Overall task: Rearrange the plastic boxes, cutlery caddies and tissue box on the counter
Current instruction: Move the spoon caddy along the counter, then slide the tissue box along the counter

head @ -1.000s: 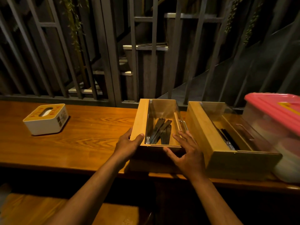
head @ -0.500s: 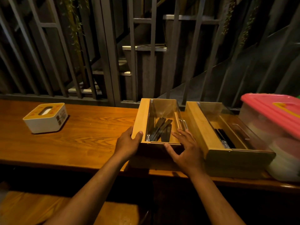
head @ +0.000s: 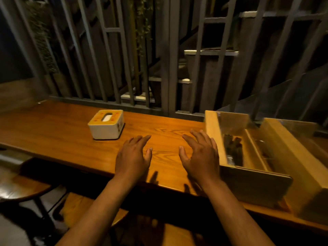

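A white tissue box (head: 106, 125) with a yellow top stands on the wooden counter (head: 53, 132), left of centre. Two wooden cutlery caddies sit side by side at the right: the nearer caddy (head: 213, 137) holds dark cutlery, and the second caddy (head: 291, 157) runs off the right edge. My left hand (head: 132, 157) and my right hand (head: 200, 155) hover over bare counter between the tissue box and the nearer caddy, fingers spread, holding nothing. The right hand is just beside the caddy's left wall. No plastic box is in view.
A dark metal railing (head: 165, 68) with vertical bars runs along the counter's far edge, with stairs behind it. A round stool (head: 19, 187) stands at the lower left and a wooden bench (head: 83, 206) lies under the counter.
Both hands have let go of the nearer caddy and moved left over bare counter. The view has swung left, so the pink-lidded plastic box is out of frame.
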`<state>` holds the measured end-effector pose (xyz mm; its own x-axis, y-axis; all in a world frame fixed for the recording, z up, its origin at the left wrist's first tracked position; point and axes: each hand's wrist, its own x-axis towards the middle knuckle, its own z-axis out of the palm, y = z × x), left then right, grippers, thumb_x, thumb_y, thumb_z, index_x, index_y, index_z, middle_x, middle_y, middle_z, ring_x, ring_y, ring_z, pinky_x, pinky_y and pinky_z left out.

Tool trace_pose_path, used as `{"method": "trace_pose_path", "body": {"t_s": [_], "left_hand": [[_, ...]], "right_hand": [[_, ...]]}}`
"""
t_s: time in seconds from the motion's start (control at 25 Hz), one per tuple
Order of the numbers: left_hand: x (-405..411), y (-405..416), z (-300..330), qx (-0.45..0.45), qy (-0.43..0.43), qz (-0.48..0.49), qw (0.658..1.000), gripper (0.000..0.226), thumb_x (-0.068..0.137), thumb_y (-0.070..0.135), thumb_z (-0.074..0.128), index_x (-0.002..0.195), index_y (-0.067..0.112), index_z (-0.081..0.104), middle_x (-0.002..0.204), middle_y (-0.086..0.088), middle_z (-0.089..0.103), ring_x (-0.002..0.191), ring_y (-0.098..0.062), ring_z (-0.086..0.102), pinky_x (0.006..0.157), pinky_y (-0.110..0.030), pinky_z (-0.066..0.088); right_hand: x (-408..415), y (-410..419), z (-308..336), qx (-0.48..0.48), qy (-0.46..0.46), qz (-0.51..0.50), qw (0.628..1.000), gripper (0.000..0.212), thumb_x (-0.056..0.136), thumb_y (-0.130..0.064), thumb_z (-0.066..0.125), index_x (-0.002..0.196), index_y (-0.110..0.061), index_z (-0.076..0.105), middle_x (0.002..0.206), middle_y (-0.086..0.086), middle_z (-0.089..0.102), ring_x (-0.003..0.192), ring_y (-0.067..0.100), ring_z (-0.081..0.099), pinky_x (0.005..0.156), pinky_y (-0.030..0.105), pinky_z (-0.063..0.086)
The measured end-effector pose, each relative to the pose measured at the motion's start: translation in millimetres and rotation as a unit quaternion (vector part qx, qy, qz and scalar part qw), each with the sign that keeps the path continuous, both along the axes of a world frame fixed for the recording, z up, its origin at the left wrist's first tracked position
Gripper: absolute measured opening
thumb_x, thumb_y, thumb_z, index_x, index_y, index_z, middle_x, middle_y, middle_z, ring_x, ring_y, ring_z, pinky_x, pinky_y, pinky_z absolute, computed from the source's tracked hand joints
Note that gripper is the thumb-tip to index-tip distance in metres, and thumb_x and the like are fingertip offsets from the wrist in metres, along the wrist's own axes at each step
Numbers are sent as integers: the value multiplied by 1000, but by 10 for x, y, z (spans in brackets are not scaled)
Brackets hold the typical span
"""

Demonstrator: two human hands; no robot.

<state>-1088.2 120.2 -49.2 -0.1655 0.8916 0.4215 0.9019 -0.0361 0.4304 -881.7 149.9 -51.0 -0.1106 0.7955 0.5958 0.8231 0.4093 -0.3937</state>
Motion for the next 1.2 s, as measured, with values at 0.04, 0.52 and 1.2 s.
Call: {"method": "trace_pose_path", "body": {"t_s": [0.04, 0.52, 1.2], "left_hand": [[-269, 44, -39, -1, 4, 11, 1000, 50, 94, 41, 51, 142, 35, 42, 146, 0, 48, 138, -23, 37, 107, -45, 39], [-2688, 1654, -328, -105, 30, 56, 992, 66, 88, 58, 52, 146, 34, 33, 153, -13, 32, 137, -37, 32, 105, -53, 39], [-2194, 1001, -523, -66, -1, -97, 993, 53, 88, 38, 61, 137, 44, 43, 150, -3, 22, 129, -26, 45, 90, -33, 54]], "right_hand": [[-230, 73, -24, -1, 1, 4, 1000, 40, 87, -41, 55, 126, -31, 58, 138, -1, 54, 136, 23, 38, 111, 49, 26], [-2395, 693, -579, -108, -22, -22, 994, 40, 84, -37, 61, 124, -33, 61, 139, -1, 54, 132, 23, 42, 107, 47, 35], [-2585, 792, -497, -183, 43, -31, 982, 59, 83, -17, 64, 135, -39, 49, 155, -8, 30, 126, 19, 49, 85, 27, 54]]}}
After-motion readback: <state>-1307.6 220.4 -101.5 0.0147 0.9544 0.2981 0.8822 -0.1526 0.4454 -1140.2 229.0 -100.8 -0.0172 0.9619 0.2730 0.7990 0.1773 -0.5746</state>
